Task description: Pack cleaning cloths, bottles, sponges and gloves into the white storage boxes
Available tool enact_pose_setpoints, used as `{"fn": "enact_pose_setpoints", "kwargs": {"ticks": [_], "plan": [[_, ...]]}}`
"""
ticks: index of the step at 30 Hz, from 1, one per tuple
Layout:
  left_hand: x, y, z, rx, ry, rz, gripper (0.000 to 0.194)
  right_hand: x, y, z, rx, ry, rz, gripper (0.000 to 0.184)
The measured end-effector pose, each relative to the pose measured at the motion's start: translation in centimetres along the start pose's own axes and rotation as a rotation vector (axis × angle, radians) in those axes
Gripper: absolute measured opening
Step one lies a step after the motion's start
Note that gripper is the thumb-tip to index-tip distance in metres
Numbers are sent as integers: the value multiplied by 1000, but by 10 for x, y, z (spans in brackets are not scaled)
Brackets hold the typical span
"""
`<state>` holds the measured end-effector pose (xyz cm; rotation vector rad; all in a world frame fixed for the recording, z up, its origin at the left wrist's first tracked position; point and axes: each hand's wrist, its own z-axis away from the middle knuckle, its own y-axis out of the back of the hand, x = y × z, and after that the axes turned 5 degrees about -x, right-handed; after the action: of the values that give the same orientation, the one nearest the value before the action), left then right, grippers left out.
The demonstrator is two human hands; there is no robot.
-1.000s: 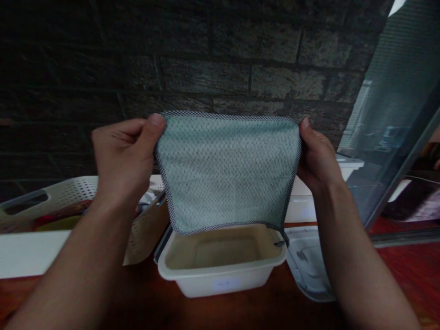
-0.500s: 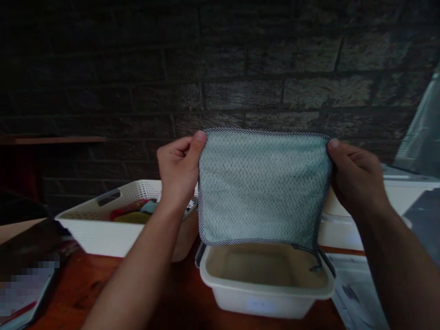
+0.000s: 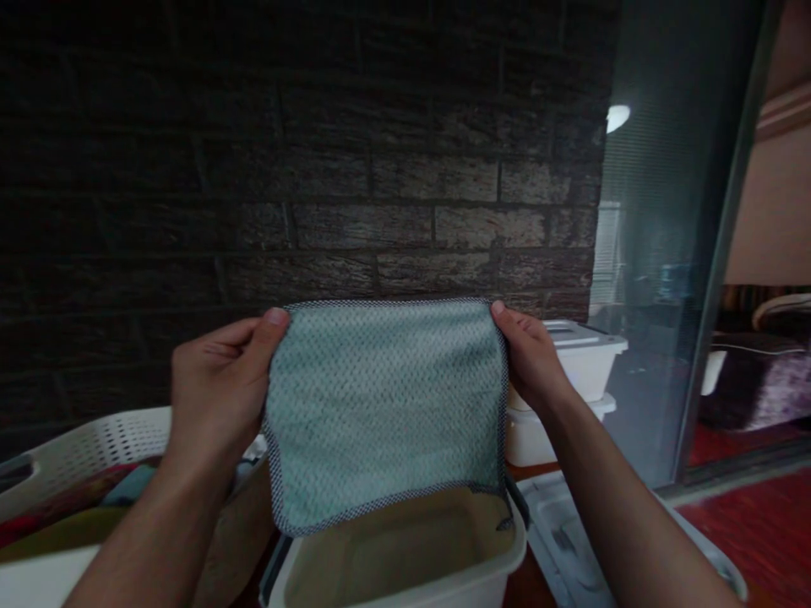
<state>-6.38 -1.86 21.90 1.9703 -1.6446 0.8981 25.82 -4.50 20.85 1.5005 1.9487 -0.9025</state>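
Observation:
A pale green textured cleaning cloth [image 3: 386, 405] with a black-and-white checked edging hangs spread out between my hands. My left hand [image 3: 219, 380] pinches its upper left corner between thumb and fingers. At the upper right corner, my right hand [image 3: 532, 350] has the same kind of pinch. Below the cloth stands a white plastic bin [image 3: 443, 583] with dark side handles; its inside shows no contents. The cloth's lower edge hangs over the bin's opening, and its lower right corner curls.
To the left, a white perforated basket [image 3: 136, 432] holds several coloured cloths. White lidded boxes [image 3: 583, 363] are stacked at the right, with a grey lid [image 3: 563, 523] lying in front. Behind rises a dark brick wall [image 3: 393, 169], with a glass panel [image 3: 659, 253] beside it.
My view has turned right, so the hands, cloth and bin appear further left and lower. More of the glass panel and the room beyond shows. Both hands keep hold of the cloth.

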Motion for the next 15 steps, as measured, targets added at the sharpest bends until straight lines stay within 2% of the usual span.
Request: {"fn": "enact_pose_setpoints", "kwargs": {"ticks": [3, 8, 11, 15], "plan": [[0, -1, -4, -47, 82, 92, 20, -1, -1, 1, 6, -25, -48, 37], [-3, -6, -8, -245, 95, 214, 24, -6, 2, 3, 63, -78, -77, 31], [-6, -6, -7, -248, 48, 181, 25, -5, 8, 1, 85, -104, -146, 20], [-10, -6, -5, -220, -48, 67, 31, 1, 12, -2, 119, -65, -111, 19]]}}
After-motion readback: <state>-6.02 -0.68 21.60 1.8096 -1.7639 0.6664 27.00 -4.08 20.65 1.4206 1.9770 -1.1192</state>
